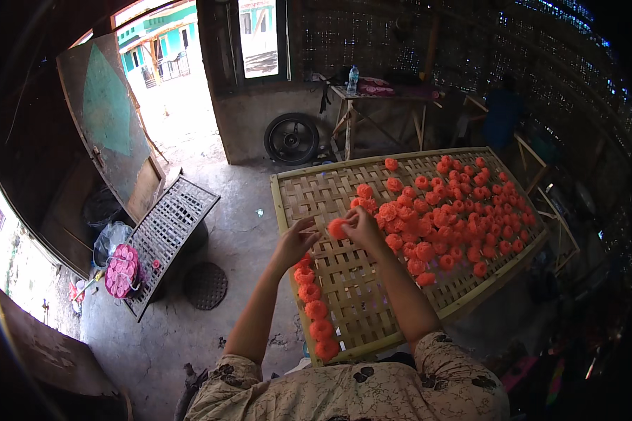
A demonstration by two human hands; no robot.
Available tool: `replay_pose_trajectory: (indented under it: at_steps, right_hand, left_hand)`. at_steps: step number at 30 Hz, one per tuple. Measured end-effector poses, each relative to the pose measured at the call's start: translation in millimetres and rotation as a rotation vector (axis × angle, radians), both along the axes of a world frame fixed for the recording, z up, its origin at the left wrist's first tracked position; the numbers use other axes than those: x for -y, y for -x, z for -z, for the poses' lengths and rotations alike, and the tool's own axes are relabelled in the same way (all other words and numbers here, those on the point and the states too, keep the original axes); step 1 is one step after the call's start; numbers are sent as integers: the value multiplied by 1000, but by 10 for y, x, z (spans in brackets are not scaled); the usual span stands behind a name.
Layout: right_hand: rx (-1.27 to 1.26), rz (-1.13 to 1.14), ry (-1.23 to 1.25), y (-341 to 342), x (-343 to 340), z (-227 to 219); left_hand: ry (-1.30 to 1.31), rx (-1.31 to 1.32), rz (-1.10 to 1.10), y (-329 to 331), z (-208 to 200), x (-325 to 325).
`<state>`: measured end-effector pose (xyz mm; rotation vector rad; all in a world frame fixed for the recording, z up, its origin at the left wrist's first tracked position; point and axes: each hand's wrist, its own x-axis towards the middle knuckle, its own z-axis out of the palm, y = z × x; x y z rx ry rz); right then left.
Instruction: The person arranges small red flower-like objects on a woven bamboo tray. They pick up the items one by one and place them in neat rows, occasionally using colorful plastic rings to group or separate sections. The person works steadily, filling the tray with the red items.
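Observation:
My right hand (361,229) pinches a round, ruffled orange-red piece (338,229), which looks like a raw cracker, above the left part of a woven bamboo rack (361,295). Close by on its left, my left hand (296,243) hovers with its fingers apart and nothing visible in them. Below that hand, a row of the same crackers (321,330) runs along the rack's left edge, partly hidden by it at the top. To the right of my hands, a loose heap of crackers (435,217) spreads toward the rack's far right corner.
Left of the rack, a slatted stand (179,210) holds a pink round container (122,270). A dark round woven disc (206,285) lies on the concrete floor. By the far wall are a wheel with a tyre (291,139) and a wooden table bearing a plastic bottle (352,81).

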<state>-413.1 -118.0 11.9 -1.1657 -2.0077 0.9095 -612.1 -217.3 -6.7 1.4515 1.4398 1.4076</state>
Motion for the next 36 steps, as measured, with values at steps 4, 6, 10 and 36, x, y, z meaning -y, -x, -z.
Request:
replay_pose_trajectory:
  at_steps: [4,6,10,36]
  right_hand:
    - [-127,-87,103,125,32,-83]
    - [-45,-17,29,40,-153,-168]
    - [547,172,-413,-550,-662,-23]
    - [-154,-246,265,1126,-491,647]
  left_hand:
    - [94,-189,94,38,58,-325]
    - [116,-227,87,160,-48,-400]
    - [129,-380,-73,547,79,-375]
    - [256,-284,-142,881,381,-612]
